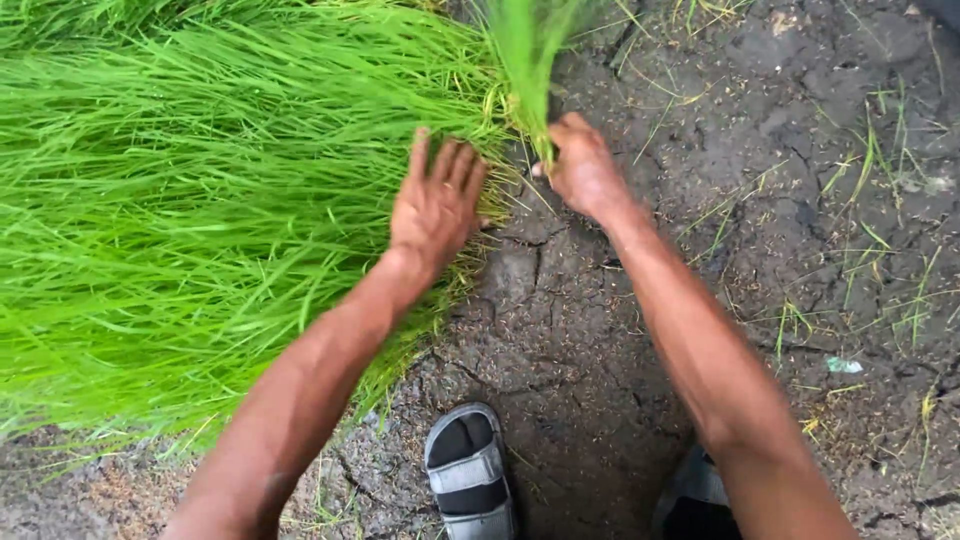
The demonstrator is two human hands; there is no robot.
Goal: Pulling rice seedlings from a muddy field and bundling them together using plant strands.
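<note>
the left hand (437, 205) lies flat and open on thick green grass (180, 200). the right hand (583, 168) grips a grass bunch (527, 60) over dark, cracked mud (600, 350) outdoors.

Seedling bed (180, 220) left; cracked mud (760, 200) right; sandal (468, 475) below.

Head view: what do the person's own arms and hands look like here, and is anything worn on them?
Both forearms are bare to the edge of the picture: no sleeves show. The left hand and the right hand wear no gloves, and no ring, watch or wristband shows on either. Both arms are lean, with sinews showing along the forearms. Fingers are bare, and the nails look short.
</note>
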